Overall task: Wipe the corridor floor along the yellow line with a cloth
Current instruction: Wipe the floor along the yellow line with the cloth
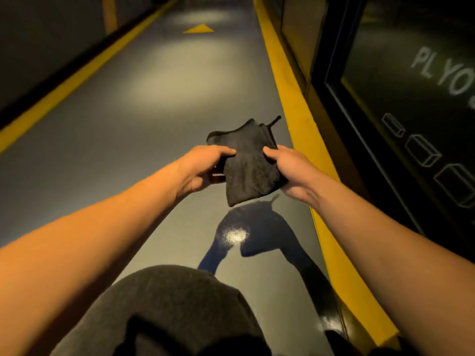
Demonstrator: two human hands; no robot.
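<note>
A dark grey cloth (246,163) is held up in the air in front of me, above the grey corridor floor (144,119). My left hand (203,165) grips its left edge with the thumb on top. My right hand (290,168) pinches its right edge, thumb over the fabric. The cloth is folded and hangs down between the two hands. A yellow line (300,124) runs along the floor just right of the cloth, at the foot of the right wall.
A second yellow line (64,86) borders the floor on the left. A yellow arrow mark (198,29) is painted farther ahead. A dark glass panel with white lettering (416,104) stands on the right. My knee in dark trousers (164,309) fills the bottom.
</note>
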